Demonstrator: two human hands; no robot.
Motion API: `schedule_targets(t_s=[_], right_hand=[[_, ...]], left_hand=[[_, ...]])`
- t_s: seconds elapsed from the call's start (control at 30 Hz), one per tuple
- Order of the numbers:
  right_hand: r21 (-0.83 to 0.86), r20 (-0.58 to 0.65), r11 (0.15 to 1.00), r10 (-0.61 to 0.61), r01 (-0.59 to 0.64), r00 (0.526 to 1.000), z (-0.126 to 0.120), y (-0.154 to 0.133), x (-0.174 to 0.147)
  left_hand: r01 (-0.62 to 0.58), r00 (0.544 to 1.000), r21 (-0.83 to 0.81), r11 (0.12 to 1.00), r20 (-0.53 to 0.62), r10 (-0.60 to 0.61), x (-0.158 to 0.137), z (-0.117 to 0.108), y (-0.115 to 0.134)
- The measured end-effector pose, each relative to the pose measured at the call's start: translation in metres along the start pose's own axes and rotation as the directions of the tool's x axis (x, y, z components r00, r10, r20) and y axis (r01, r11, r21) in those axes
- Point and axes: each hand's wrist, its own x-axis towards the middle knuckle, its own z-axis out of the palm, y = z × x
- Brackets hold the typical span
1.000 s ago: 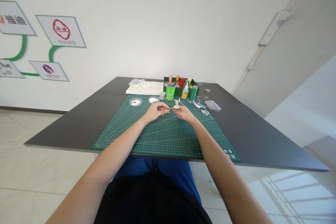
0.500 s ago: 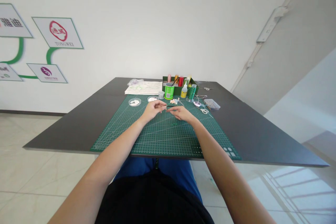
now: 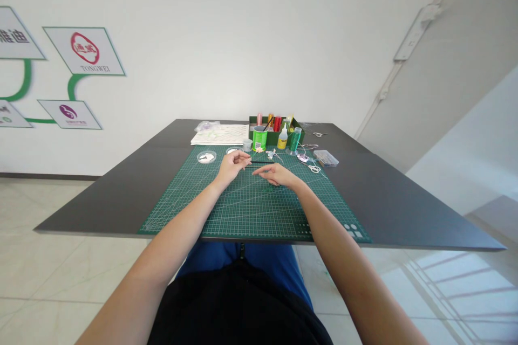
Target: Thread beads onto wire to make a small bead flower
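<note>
My left hand [image 3: 234, 166] is above the middle of the green cutting mat [image 3: 243, 210], thumb and fingertips pinched together. Whatever is in that pinch is too small to make out. Just to its right is my right hand [image 3: 277, 174], its fingers pressed together and pointing left; anything they hold is too fine to see. A small gap separates the fingertips of both hands. Behind them a thin dark stick [image 3: 262, 161] runs crosswise, its left end close to my left fingertips; I cannot tell if it touches them. Small pale pieces [image 3: 272, 154] lie just beyond.
At the back stand a green can [image 3: 259, 139], a glue bottle [image 3: 283, 138], a green thread spool [image 3: 295, 139] and a dark green box [image 3: 298, 126] of spools. White scissors [image 3: 314, 168] and a clear plastic case [image 3: 326, 158] lie right; a shallow dish [image 3: 206, 157] sits left.
My hands have drawn apart slightly, the left one shifting left. More of the dark stick shows between them. The whole view has also shifted a little.
</note>
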Motion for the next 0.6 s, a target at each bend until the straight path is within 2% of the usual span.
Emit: schedule_targets(t_s=[0.27,0.6], right_hand=[[0.046,0.060,0.999,-0.011,0.008,0.998,-0.001,-0.002,-0.002],[0.082,0.109,0.996,-0.042,0.033,0.993,-0.001,-0.006,-0.005]], left_hand=[[-0.003,1.000,0.055,0.998,-0.026,0.004,-0.001,-0.002,0.001],[0.015,0.993,0.118,0.993,-0.114,-0.001,0.003,-0.006,-0.009]])
